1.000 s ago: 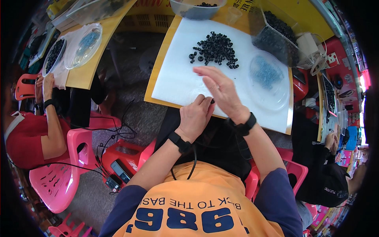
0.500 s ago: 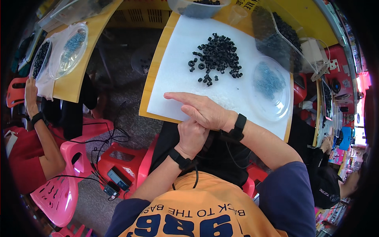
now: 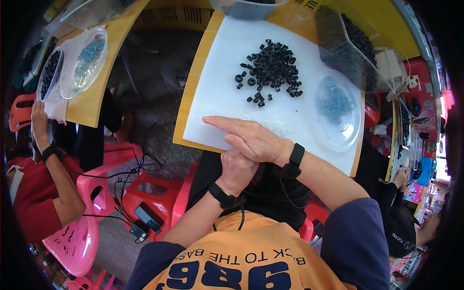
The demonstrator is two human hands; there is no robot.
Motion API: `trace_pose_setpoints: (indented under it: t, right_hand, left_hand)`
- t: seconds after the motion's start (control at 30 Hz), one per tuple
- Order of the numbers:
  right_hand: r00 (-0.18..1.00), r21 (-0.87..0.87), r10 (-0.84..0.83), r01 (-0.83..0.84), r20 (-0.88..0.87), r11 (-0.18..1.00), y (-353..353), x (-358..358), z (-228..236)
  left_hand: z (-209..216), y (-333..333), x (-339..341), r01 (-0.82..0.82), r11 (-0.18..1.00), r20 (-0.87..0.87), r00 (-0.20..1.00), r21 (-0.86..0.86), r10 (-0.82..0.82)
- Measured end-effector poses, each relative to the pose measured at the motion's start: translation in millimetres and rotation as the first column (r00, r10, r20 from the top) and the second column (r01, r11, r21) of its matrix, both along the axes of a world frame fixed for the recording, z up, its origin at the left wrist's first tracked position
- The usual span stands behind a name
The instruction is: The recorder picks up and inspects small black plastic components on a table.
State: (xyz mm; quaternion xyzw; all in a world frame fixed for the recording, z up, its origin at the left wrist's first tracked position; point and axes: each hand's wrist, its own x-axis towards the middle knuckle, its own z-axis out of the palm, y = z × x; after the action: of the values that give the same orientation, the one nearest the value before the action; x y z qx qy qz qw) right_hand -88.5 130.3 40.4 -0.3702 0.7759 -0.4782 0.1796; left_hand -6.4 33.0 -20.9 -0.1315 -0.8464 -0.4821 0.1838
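My right hand (image 3: 256, 140) lies over the near edge of a white sheet (image 3: 217, 82) spread on the table. Its fingers stretch out toward the left, with the thumb apart below them. Tucked against its underside, my left hand (image 3: 237, 169) is closed with curled fingers; its fingertips are hidden, and whether it grips anything does not show. Beyond both hands, a pile of small black parts (image 3: 274, 65), some ring-shaped, sits on the sheet. To the right lies a clear round lid or dish (image 3: 352, 137) of tiny blue pieces (image 3: 334, 101).
Clear bins of black parts stand at the back (image 3: 249, 10) and back right (image 3: 340, 46). On the left, a person in red (image 3: 36, 198) sits at another table (image 3: 89, 108). Red stools (image 3: 145, 191), cables and a small dark device (image 3: 147, 217) are at my left.
The view has shifted slightly, so the table and its contents appear a little farther right. My hands keep the same pose, one against the other.
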Motion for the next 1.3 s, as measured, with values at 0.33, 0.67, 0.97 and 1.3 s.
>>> trace_pose_setpoints:
  t: [0.33,0.67,0.97,1.3]
  right_hand:
    - [0.797,-0.314,-0.582,0.6,0.162,0.736,46,29,28]
    - [0.718,0.017,-0.596,0.643,-0.36,0.765,69,71,-22]
    - [0.712,-0.086,-0.701,0.697,-0.033,0.712,52,84,-3]
    - [0.71,-0.081,-0.699,0.694,-0.088,0.715,56,100,13]
  left_hand:
    - [29,6,1,0.006,0.999,0.067,0.998,-0.045,-0.003]
    - [35,11,2,-0.021,1.0,0.134,0.991,-0.01,0.022]
    - [50,5,5,-0.168,0.814,0.576,0.784,0.556,-0.231]
    - [47,-6,5,-0.322,0.431,0.538,0.523,0.843,-0.661]
